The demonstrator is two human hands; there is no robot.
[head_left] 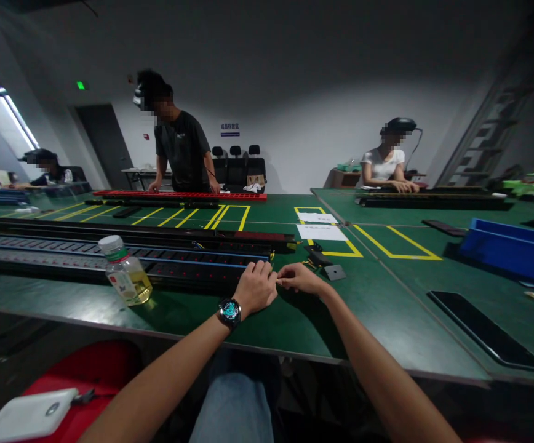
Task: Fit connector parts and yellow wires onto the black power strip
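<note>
A long black panel [193, 271] with rows of small red dots and a blue strip lies across the green table in front of me. My left hand [255, 286], with a watch [229, 312] on its wrist, is closed over the panel's right end, fingers curled. Just right of it, my right hand [300, 278] pinches thumb and forefinger together against that end; whatever is between them is too small to make out. Beyond the right hand lie a small grey plate [334, 272] and a black part [315, 253] with yellow wires.
A bottle [127, 277] of yellow liquid stands at the panel's near edge. To the right are a black tablet-like slab [486, 329] and a blue bin [511, 249]. White papers [321, 232] lie on yellow tape outlines. Across the tables, several people work, one at a red strip [179, 195].
</note>
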